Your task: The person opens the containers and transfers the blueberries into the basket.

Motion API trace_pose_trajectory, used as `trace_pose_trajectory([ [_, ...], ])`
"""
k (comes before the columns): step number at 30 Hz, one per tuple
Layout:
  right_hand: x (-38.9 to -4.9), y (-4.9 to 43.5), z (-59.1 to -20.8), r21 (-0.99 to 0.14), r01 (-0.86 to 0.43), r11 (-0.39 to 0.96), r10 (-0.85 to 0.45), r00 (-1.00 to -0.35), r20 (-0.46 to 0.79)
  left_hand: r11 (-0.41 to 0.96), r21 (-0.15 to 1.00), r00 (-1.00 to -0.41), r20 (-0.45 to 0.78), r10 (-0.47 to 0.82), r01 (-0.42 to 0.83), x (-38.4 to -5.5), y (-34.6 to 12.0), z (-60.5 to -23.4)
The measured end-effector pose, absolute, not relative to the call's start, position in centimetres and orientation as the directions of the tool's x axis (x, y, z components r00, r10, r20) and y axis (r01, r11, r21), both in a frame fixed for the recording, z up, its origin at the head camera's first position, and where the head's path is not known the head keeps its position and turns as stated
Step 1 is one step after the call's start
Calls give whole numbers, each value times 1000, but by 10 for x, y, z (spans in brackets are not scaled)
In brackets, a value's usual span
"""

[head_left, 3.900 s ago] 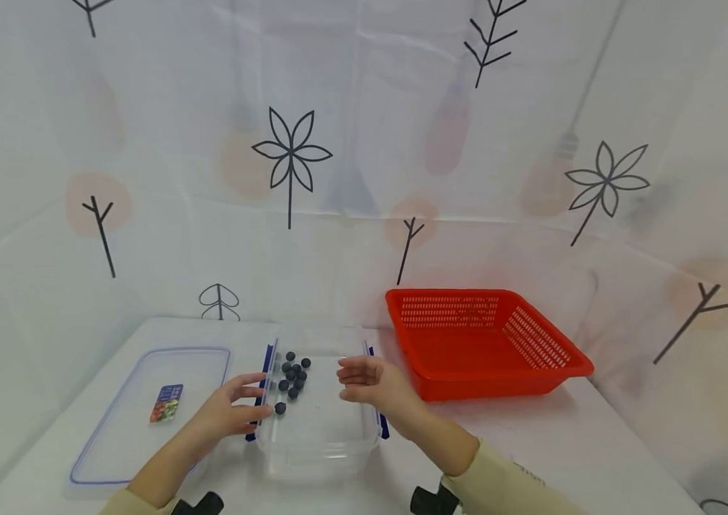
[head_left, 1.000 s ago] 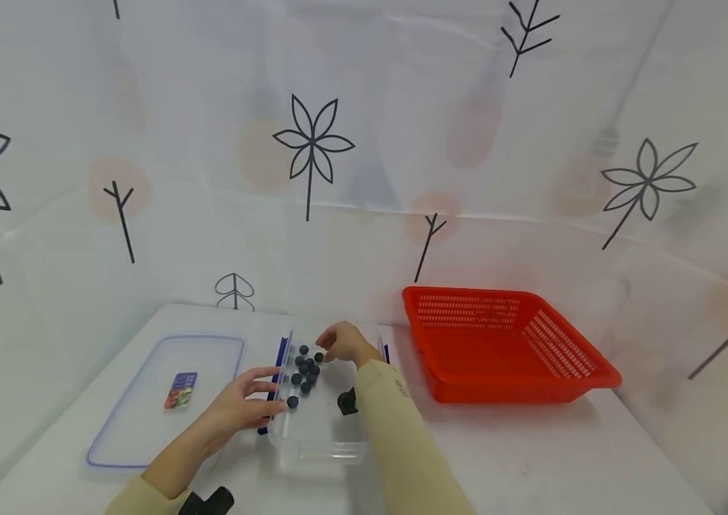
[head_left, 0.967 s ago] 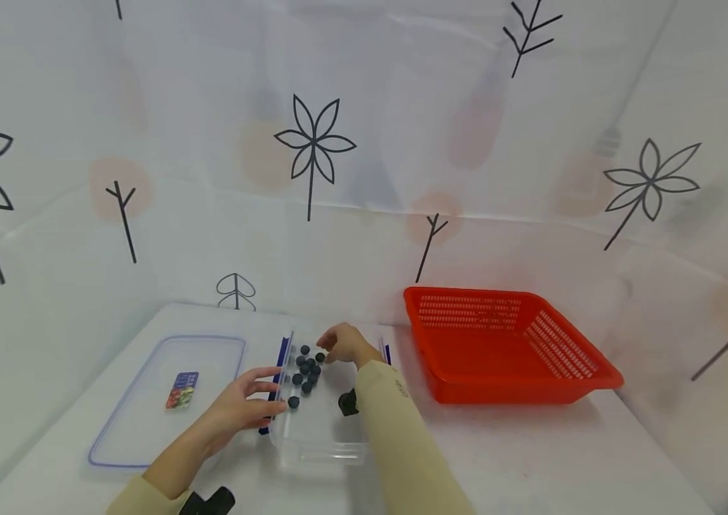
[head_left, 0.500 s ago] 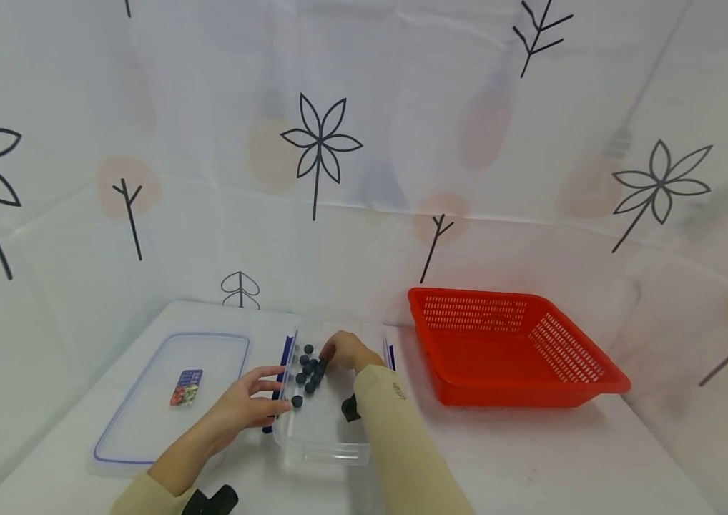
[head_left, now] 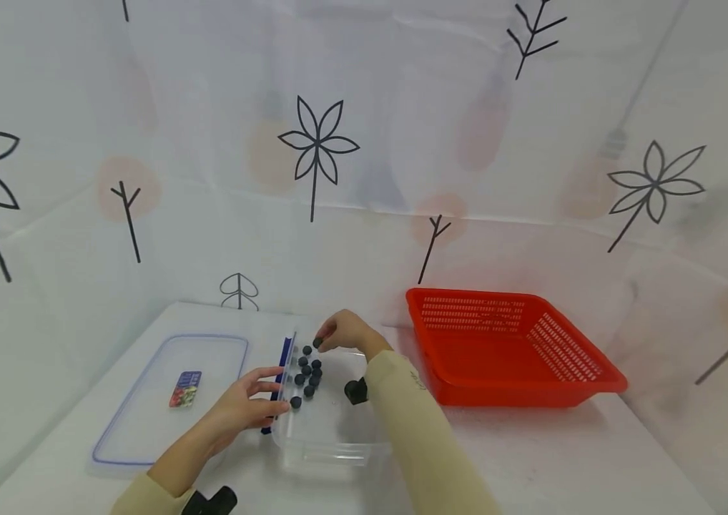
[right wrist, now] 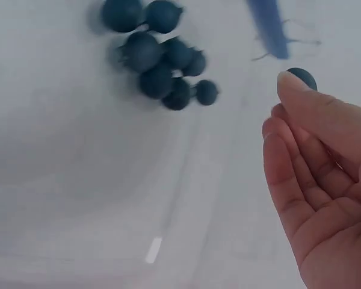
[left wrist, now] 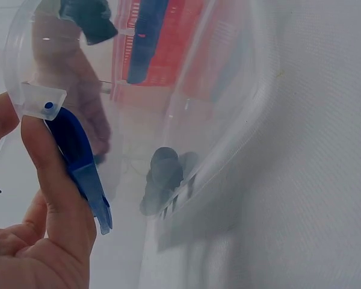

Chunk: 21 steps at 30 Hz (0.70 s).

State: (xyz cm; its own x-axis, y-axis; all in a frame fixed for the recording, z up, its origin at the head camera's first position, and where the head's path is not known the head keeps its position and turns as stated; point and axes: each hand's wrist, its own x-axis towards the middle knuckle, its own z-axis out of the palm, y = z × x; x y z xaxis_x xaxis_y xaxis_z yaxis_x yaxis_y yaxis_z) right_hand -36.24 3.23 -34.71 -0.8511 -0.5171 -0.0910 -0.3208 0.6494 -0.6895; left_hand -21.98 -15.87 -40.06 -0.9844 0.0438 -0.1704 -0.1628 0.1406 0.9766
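Note:
My right hand (head_left: 346,330) pinches a blueberry (right wrist: 302,78) between thumb and fingertip, raised near the back of a clear plastic container (head_left: 335,452). In the right wrist view, the other fingers of this hand curl loosely below the berry. Several more blueberries (head_left: 309,391) cluster along the container's left side, on its bottom. My left hand (head_left: 244,406) holds the container's left wall, fingers at the rim beside a blue latch (left wrist: 78,150). Through the clear wall in the left wrist view, some blueberries (left wrist: 165,171) show blurred.
A clear lid (head_left: 126,418) with a blue edge lies left of the container, bearing a colourful label (head_left: 185,389). To the right stands a red perforated basket (head_left: 518,357). A patterned white cloth (head_left: 364,179) hangs behind the white table (head_left: 531,450).
My right hand went from beside the container into the berries, took hold of one blueberry, and has lifted it up and back. The left hand stays at the left wall.

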Motion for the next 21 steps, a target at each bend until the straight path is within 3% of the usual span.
trace_pose_trajectory([
  [8, -347, 33, -315, -737, -378, 560, -581, -813, -25, 155, 974, -984, -173, 53, -163, -219, -159, -401],
  [21, -289, 40, -284, -802, -395, 448, -584, -809, 72, 165, 972, -982, -178, 61, -166, -217, -159, -399],
])
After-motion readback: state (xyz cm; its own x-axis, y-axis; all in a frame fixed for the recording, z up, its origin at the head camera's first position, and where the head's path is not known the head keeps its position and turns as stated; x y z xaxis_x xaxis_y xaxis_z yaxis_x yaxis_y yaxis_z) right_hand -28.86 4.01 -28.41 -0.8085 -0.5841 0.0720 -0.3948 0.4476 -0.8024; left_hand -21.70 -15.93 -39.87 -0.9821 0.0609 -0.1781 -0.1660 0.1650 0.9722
